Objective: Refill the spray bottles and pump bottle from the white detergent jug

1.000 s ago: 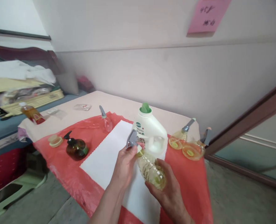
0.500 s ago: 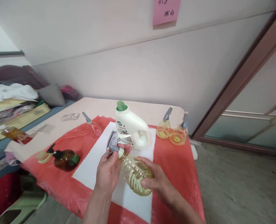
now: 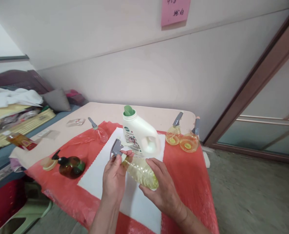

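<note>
1. Clamping both hands on one yellowish see-through spray bottle [image 3: 141, 172], near opposite ends and apart from each other.
2. Wrapping the left hand [image 3: 114, 177] around the neck, with the thumb pressing near the base of the grey spray head [image 3: 116, 148].
3. Cupping the rounded bottom end in the right hand [image 3: 162, 188], with fingers over the top and the thumb underneath.
4. Holding the bottle tilted well over, neck to the left, above the white mat [image 3: 100, 175].
5. Facing the white jug [image 3: 137, 130] just beyond the bottle, upright, with a green piece [image 3: 128, 110] in its mouth; not telling whether bottle and jug touch.
6. Seeing two filled spray bottles side by side at the right, one yellow [image 3: 173, 135], one orange [image 3: 189, 143].
7. Seeing a clear spray bottle [image 3: 101, 134] and a brown pump bottle [image 3: 71, 166] on the red sheet [image 3: 188, 182], left of the mat.
</note>
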The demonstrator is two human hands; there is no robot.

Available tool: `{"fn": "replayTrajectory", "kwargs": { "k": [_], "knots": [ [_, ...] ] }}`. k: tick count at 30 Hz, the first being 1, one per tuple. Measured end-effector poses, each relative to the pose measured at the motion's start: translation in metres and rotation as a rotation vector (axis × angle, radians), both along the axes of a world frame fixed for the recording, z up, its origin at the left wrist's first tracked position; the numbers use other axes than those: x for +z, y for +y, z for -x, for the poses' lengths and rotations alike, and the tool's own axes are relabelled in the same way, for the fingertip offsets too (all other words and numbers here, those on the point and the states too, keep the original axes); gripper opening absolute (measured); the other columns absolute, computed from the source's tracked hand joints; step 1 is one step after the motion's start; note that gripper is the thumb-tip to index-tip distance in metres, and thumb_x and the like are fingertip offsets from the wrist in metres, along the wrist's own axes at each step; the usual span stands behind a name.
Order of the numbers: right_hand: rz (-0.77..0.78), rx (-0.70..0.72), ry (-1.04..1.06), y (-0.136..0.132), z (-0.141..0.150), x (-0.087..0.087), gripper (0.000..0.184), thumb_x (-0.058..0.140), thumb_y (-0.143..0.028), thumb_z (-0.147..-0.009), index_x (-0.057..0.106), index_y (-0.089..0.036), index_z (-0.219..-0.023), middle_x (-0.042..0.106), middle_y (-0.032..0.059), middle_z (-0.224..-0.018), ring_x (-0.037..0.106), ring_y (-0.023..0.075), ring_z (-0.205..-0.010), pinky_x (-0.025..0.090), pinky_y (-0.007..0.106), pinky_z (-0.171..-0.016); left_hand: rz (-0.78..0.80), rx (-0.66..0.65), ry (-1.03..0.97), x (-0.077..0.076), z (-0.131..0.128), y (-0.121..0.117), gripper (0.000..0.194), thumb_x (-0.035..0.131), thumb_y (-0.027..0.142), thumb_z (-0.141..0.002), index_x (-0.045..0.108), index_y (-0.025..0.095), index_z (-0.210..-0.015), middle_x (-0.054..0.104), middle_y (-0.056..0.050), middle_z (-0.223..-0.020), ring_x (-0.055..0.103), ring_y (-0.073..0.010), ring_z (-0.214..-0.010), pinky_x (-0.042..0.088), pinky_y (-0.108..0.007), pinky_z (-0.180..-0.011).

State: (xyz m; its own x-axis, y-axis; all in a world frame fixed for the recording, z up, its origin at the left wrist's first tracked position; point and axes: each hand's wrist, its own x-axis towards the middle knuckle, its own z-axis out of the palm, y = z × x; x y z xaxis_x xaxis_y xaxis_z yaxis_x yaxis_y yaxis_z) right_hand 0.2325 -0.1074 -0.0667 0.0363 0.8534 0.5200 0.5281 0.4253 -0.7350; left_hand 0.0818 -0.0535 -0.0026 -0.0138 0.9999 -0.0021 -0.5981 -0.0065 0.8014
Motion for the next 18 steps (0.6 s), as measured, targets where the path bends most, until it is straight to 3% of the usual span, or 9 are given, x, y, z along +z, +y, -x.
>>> {"fn": "replayTrajectory", "kwargs": {
  "k": [6,11,15,18],
  "knots": [
    [0.211,0.065,0.296,-0.002,0.002,0.011,0.075,0.077,-0.021,-0.062,0.048,-0.029,-0.131,0.059,0.0056,-0.121,0.058,0.0254,-0.11,0.048,0.04,-0.094,-0.012,-0.037,-0.014,0.002,-0.001,-0.001,0.018,0.067,0.029,-0.087,0.071,0.017,-0.1,0.064,-0.006,-0.106,0.061,-0.0257,-0.111,0.048,-0.045,-0.102],
    [0.564,0.254,0.664,-0.001,-0.007,0.026,0.076,0.083,-0.042,-0.056,0.055,-0.026,-0.125,0.065,0.0044,-0.114,0.06,0.0262,-0.102,0.048,0.039,-0.088,0.04,-0.107,0.012,0.006,0.002,-0.003,0.019,0.067,0.031,-0.086,0.071,0.016,-0.098,0.065,-0.008,-0.105,0.06,-0.0275,-0.113,0.045,-0.047,-0.104],
    [0.67,0.419,0.876,0.001,-0.015,0.029,0.066,0.081,-0.038,-0.058,0.062,-0.024,-0.119,0.068,0.0031,-0.108,0.06,0.0259,-0.103,0.045,0.037,-0.088,0.018,-0.172,0.028,0.006,0.006,-0.002,0.019,0.066,0.032,-0.087,0.071,0.016,-0.096,0.067,-0.009,-0.104,0.061,-0.0279,-0.113,0.043,-0.048,-0.105],
    [0.726,0.552,1.086,0.001,-0.012,0.027,0.055,0.076,-0.037,-0.063,0.064,-0.019,-0.113,0.069,0.0049,-0.099,0.063,0.0237,-0.09,0.048,0.035,-0.077,0.011,-0.198,0.034,0.006,0.007,-0.003,0.019,0.067,0.033,-0.087,0.07,0.017,-0.097,0.068,-0.009,-0.105,0.062,-0.0274,-0.11,0.044,-0.049,-0.104]
  ]
}}
